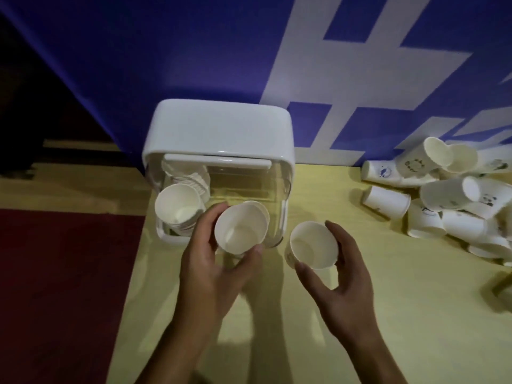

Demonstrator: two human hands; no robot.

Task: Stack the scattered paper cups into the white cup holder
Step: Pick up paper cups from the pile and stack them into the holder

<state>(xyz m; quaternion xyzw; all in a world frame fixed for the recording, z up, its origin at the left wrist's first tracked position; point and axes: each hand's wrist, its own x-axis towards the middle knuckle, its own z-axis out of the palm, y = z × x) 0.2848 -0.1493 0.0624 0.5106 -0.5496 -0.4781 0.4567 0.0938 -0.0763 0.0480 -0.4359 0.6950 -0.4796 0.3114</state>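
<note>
The white cup holder [219, 128] stands at the back of the yellow table [388, 314], its clear front lifted. A stack of paper cups [178, 207] fills its left side. My left hand [213, 270] grips a short stack of white cups [241, 231] in front of the holder's right side, mouths facing me. Just to the right, my right hand [340, 278] holds a single paper cup [314, 245] between thumb and fingers, above the table. A heap of scattered paper cups [443, 198] lies at the right.
A blue wall with white markings [304, 65] rises directly behind the holder and the heap. The table's left edge drops to a dark red floor [63, 273]. A dark object [501, 284] pokes in at the right edge.
</note>
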